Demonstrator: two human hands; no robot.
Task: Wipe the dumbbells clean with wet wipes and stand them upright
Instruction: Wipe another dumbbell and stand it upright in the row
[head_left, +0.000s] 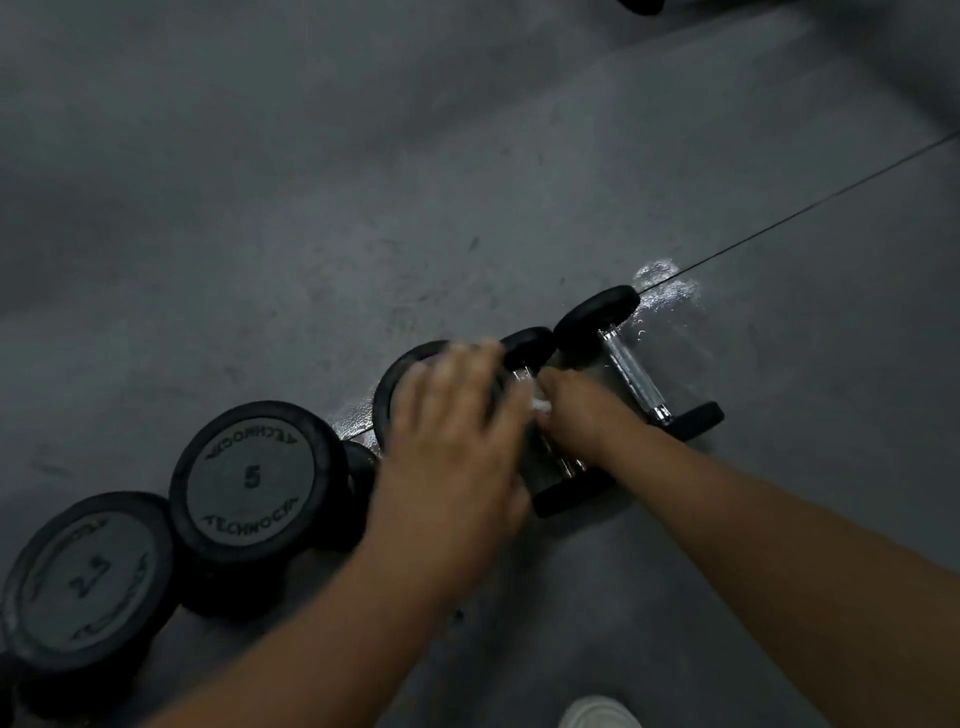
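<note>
A white shoe (597, 714) shows at the bottom edge. At left, a 2.5 dumbbell (88, 577) and a 5 dumbbell (254, 478) stand upright. The left hand (457, 441) (blurred) lies spread over a third dumbbell (400, 384). The right hand (576, 410) pinches a wet wipe (540, 404) at the handle of a lying dumbbell (566, 496). Beyond it lies a far dumbbell (631, 371).

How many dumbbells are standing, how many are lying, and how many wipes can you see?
Standing dumbbells: 3 (one partly under the left hand)
Lying dumbbells: 2
Wipe: 1
Total: 6
</note>
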